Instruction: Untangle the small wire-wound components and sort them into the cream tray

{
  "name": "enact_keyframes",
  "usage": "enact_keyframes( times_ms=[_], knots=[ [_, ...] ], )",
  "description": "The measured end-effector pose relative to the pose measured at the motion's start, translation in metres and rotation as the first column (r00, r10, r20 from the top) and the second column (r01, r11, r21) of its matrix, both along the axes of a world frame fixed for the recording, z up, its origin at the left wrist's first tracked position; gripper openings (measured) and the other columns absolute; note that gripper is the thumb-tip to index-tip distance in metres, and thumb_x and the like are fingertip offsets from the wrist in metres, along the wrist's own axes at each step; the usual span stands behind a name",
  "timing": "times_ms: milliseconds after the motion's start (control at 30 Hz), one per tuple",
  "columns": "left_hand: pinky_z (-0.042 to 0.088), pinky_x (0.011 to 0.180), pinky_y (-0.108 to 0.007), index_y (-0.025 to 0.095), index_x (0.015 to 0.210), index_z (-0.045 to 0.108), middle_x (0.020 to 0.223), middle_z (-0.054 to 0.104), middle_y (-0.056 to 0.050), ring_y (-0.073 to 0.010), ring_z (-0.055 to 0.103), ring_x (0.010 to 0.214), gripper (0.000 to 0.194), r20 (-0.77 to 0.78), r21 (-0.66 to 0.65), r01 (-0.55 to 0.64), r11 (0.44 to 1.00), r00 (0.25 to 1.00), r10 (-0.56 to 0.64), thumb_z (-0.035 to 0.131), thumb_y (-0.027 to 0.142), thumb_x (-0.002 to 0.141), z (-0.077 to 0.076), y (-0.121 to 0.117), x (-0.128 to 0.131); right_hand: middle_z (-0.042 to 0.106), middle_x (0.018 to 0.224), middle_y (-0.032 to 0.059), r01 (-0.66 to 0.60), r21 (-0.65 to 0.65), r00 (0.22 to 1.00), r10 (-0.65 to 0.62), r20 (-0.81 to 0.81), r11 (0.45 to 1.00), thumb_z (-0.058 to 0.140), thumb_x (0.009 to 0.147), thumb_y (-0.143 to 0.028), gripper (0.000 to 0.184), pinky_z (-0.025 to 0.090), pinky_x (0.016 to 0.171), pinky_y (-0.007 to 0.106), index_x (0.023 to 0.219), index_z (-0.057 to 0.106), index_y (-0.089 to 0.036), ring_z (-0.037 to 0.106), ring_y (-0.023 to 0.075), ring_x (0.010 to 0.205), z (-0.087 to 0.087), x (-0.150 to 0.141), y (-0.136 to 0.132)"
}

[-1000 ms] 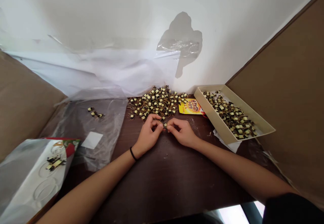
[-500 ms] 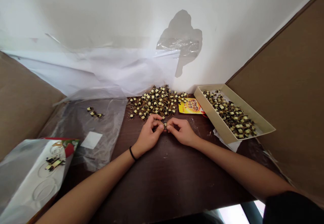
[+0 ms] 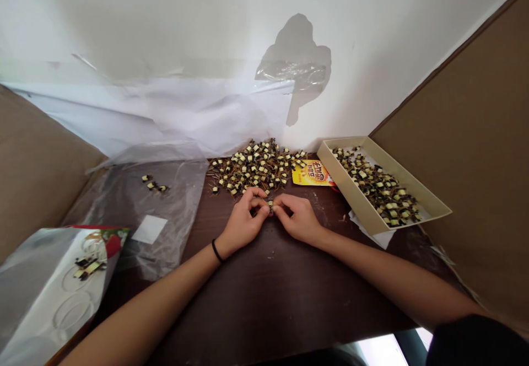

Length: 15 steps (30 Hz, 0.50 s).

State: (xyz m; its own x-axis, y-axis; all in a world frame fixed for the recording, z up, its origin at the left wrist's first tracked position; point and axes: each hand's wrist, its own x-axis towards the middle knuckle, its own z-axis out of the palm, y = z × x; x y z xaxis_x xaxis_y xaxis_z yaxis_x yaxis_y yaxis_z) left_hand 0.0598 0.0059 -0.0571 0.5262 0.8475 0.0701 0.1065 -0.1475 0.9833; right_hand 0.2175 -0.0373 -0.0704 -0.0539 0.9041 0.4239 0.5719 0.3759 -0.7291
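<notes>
Between my fingertips is a small wire-legged transformer (image 3: pixel 270 203) with a black body and a pale yellow band. My left hand (image 3: pixel 247 216), with a black band at the wrist, pinches it from the left. From the other side my right hand (image 3: pixel 298 217) grips it between thumb and forefinger. Just beyond the fingers spreads a heap of similar transformers (image 3: pixel 254 165) with thin copper-coloured leads. My fingers partly hide the held piece.
A shallow cardboard box (image 3: pixel 359 195) of transformers stands tilted at the right. Beside it lies a yellow packet (image 3: pixel 309 174). Clear plastic sheeting (image 3: pixel 182 200) with a few transformers and a white paper (image 3: pixel 149 229) covers the left. A printed bag (image 3: pixel 45 300) holds several more.
Both hands have stayed almost in place, still pinching the transformer. The held piece and the fingertips have shifted very slightly.
</notes>
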Motion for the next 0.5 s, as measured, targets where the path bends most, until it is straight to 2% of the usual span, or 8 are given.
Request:
enact_keyframes(
  times_ms=[167, 500],
  knots=[
    [0.045, 0.073, -0.027, 0.019, 0.097, 0.045, 0.068, 0.061, 0.004, -0.0134, 0.064, 0.07, 0.023, -0.018, -0.034, -0.014, 0.999, 1.0, 0.013, 0.059, 0.025, 0.08, 0.0017, 0.0003, 0.0008, 0.063, 0.068, 0.0015, 0.008, 0.064, 1.0, -0.008, 0.007, 0.998, 0.05, 0.087, -0.018, 0.017, 0.044, 0.063, 0.023, 0.072, 0.057, -0.018, 0.057, 0.0131, 0.063, -0.003, 0.0009, 0.0012],
    [0.046, 0.073, -0.027, 0.019, 0.1, 0.045, 0.066, 0.061, 0.005, -0.0143, 0.066, 0.07, 0.024, -0.062, -0.029, -0.06, 0.998, 0.996, 0.058, 0.058, 0.023, 0.08, 0.0005, 0.0003, 0.0017, 0.064, 0.072, 0.0031, 0.029, 0.077, 1.0, -0.03, 0.007, 0.997, 0.047, 0.089, -0.02, 0.018, 0.047, 0.066, 0.026, 0.074, 0.056, -0.019, 0.058, 0.0149, 0.067, -0.0028, 0.0011, 0.0008]
  ],
)
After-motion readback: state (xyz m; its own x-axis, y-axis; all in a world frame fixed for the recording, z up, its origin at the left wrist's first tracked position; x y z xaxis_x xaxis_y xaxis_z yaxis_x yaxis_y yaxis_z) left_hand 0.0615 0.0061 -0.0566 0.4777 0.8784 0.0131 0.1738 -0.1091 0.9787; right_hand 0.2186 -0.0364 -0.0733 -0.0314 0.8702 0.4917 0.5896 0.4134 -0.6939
